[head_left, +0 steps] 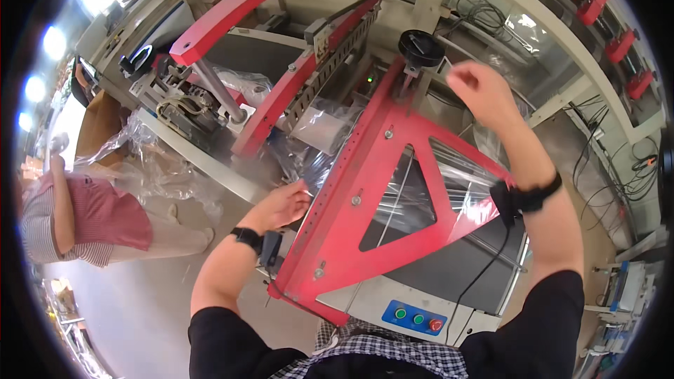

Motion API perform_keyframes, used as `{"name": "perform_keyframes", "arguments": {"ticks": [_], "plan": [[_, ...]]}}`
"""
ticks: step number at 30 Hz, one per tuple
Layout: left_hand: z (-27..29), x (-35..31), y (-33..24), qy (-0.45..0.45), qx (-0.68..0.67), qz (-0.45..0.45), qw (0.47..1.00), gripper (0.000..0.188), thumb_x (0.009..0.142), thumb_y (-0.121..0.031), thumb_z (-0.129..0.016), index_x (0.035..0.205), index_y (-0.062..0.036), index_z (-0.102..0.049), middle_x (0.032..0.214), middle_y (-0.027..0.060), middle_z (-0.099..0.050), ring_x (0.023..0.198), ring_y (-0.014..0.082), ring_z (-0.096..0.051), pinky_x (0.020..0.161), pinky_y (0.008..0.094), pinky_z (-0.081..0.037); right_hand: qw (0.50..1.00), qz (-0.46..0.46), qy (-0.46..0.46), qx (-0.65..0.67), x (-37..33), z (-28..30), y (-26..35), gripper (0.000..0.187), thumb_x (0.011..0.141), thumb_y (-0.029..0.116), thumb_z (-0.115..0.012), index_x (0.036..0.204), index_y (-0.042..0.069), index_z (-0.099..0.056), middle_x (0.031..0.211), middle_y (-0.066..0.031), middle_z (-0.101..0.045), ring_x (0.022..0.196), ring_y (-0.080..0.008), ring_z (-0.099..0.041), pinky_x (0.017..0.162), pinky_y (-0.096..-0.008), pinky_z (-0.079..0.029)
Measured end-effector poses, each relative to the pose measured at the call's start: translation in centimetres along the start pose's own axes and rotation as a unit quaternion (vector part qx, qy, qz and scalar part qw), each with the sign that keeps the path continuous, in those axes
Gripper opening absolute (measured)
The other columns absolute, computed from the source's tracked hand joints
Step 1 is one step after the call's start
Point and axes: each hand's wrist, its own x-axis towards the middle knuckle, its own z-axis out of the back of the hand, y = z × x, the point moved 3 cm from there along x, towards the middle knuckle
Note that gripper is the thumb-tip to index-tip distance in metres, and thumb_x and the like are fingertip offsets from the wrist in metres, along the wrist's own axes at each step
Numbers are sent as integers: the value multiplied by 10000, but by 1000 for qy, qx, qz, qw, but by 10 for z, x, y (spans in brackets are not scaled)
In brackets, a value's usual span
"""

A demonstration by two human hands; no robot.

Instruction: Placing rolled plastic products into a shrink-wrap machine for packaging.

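My left hand (283, 205) is at the left edge of a red triangular metal frame (337, 238), its fingers curled and pinched at the edge of clear plastic film (316, 168). The film runs under the frame's perforated bar, and a wrapped pale packet (323, 130) lies beyond it. My right hand (484, 91) is raised at the far right of the frame, just right of a black round knob (421, 48). Its fingers are loosely curled, with nothing visible in them. Through the frame's cut-outs, shiny film (411, 203) shows over a dark bed.
A blue control panel (414, 317) with green and red buttons sits at the near edge. Another red arm (246, 7) arches at the far left. A person in a red apron (109, 214) stands left, near loose plastic. Cables (484, 14) lie at the back.
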Motion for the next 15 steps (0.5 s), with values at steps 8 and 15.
{"name": "perform_keyframes", "arguments": {"ticks": [8,15], "plan": [[-6,18,6,40,47,0,998,341,933,-370,-439,999,-60,-564,987,68,-637,830,145,-601,714,262,-497,957,-119,99,-244,121,-76,-20,360,820,319,-546,913,-12,-652,940,-212,-634,890,-350,-605,781,-427,-473],[9,-141,3,-101,196,-59,974,299,937,-294,-439,953,-31,-582,940,81,-630,807,159,-604,736,279,-493,933,-49,151,-323,135,-55,-49,321,818,294,-551,844,-11,-648,824,-221,-627,793,-363,-602,706,-411,-470]]}}
